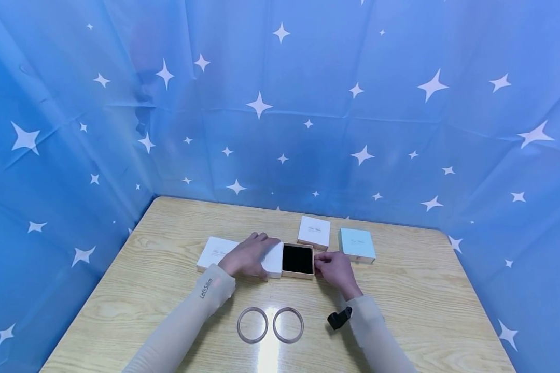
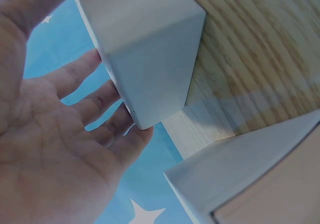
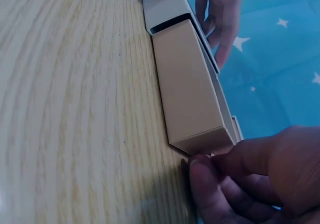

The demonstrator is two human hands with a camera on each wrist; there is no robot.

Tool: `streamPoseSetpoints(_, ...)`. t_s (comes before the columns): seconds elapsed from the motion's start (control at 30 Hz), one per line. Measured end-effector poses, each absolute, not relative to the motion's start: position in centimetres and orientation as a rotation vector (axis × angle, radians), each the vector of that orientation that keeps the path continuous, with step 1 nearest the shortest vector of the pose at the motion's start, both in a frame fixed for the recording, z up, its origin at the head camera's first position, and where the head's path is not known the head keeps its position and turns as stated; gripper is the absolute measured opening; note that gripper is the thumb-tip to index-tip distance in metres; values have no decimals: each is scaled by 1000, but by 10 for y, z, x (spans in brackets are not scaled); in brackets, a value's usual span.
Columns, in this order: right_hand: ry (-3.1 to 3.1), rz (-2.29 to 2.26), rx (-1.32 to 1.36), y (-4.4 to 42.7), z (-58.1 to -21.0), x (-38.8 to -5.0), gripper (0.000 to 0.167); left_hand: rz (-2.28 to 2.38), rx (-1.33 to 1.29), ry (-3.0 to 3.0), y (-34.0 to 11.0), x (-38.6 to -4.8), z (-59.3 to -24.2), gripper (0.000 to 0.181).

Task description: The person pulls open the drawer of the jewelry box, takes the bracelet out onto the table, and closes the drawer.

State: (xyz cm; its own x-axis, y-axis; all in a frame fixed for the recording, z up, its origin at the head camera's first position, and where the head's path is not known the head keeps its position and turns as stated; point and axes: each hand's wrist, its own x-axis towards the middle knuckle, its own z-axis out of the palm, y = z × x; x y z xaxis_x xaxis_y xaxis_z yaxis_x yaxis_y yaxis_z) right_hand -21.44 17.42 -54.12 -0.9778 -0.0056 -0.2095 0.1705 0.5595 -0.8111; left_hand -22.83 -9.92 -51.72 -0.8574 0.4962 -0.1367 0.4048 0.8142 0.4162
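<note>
A white box sleeve (image 1: 274,261) lies on the table, its tan inner tray (image 1: 298,275) drawn out to the right and showing a black lining (image 1: 297,258). My left hand (image 1: 249,257) grips the sleeve, thumb on the near side and fingers along the far side; the left wrist view shows the fingers against the white wall (image 2: 150,73). At the tray's right end my right hand (image 1: 334,268) pinches with thumb and forefinger; in the right wrist view the fingertips (image 3: 202,166) meet at the tan end face. Whatever small part they pinch is hidden.
Another white box (image 1: 214,252) lies left of the sleeve. Behind the tray sits a further white box (image 1: 314,231), with a mint-green box (image 1: 357,243) to its right. Two clear rings, a left ring (image 1: 238,325) and a right ring (image 1: 302,325), lie near the front.
</note>
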Motion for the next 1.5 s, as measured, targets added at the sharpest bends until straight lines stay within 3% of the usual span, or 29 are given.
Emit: streamPoseSetpoints(1.5,2553,-1496,146,160,-545,-215,15,560,713,2764,-99,-229,-517,104)
